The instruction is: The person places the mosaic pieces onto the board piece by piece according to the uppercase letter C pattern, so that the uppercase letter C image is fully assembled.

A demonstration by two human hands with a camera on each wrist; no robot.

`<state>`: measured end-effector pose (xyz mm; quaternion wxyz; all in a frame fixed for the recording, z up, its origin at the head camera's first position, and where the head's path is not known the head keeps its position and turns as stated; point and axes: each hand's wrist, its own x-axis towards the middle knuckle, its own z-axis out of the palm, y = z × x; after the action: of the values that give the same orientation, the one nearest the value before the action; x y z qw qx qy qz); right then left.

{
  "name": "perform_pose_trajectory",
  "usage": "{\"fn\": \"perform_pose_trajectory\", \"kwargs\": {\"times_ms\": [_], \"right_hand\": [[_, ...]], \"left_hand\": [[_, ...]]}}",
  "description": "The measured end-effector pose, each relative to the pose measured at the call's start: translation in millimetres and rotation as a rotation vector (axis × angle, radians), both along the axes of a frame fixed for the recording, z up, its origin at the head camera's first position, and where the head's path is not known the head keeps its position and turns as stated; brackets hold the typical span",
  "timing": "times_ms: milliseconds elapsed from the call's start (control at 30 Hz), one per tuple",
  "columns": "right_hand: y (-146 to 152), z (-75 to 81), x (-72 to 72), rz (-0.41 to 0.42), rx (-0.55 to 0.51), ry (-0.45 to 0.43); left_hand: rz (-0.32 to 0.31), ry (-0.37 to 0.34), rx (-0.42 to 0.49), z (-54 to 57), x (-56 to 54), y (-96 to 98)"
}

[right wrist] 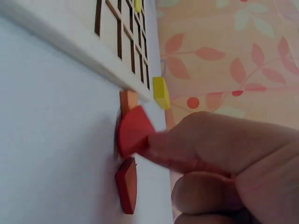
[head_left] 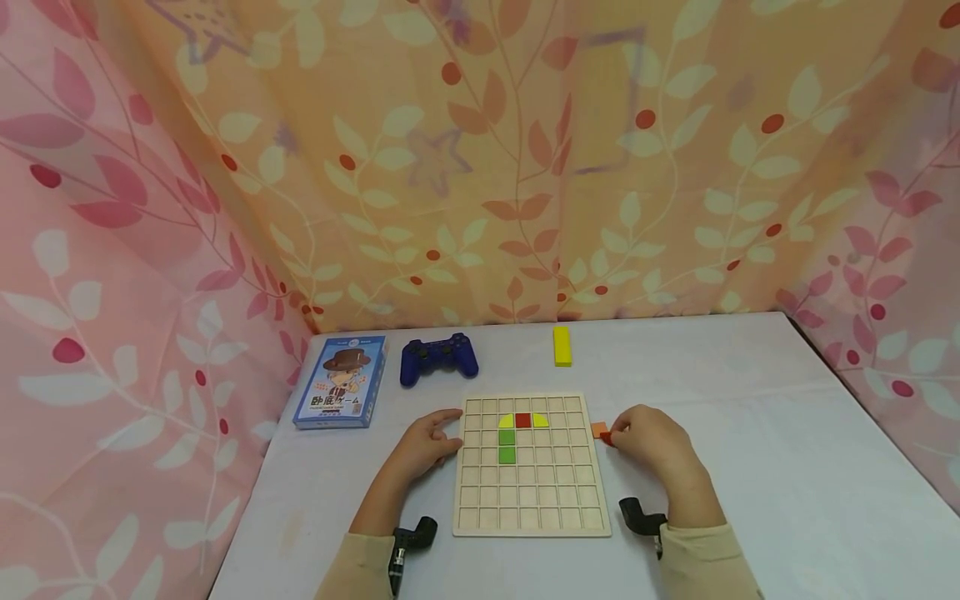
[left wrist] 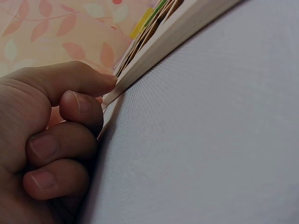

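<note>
Red piece pinched at the board's right edge

From my end, the right hand point(head_left: 656, 442) has the red piece point(right wrist: 133, 132) pinched between thumb and finger, just off the right edge of the board point(head_left: 551, 518). The piece is fan-shaped, with one rounded side. Next to it, on the white table point(head_left: 772, 433), lies an orange piece point(head_left: 599, 429); I cannot tell whether the two touch. A darker reddish piece point(right wrist: 126, 186) shows beside the pinched one in my right wrist view.

The left hand point(head_left: 423, 446) has its thumb and a finger spread apart at the board's left edge (my left wrist view shows the other fingers curled in).

On the grid I see a row of yellow piece point(head_left: 507, 422), red square point(head_left: 523, 421) and second yellow piece point(head_left: 540, 422). Two green squares point(head_left: 507, 455) run down below the left yellow one.

Beyond the board lie a yellow block point(head_left: 562, 347), a blue gamepad point(head_left: 438, 358) and, at far left, a blue box point(head_left: 341, 383). Behind the table hangs a leaf-patterned curtain point(head_left: 480, 167).
</note>
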<state>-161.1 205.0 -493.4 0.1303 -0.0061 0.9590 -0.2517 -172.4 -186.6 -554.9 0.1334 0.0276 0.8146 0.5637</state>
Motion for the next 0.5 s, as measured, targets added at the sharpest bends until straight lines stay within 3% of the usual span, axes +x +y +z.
{"fn": "perform_pose_trajectory", "kwargs": {"times_ms": [300, 500], "right_hand": [[4.9, -4.6, -7.4, -0.098, -0.206, -0.02], [3.1, -16.9, -10.1, -0.115, -0.234, -0.01]], "left_hand": [[-0.005, 0.011, 0.006, -1.7, -2.0, -0.3], [0.0, -0.006, -0.006, -0.6, -0.9, 0.1]]}}
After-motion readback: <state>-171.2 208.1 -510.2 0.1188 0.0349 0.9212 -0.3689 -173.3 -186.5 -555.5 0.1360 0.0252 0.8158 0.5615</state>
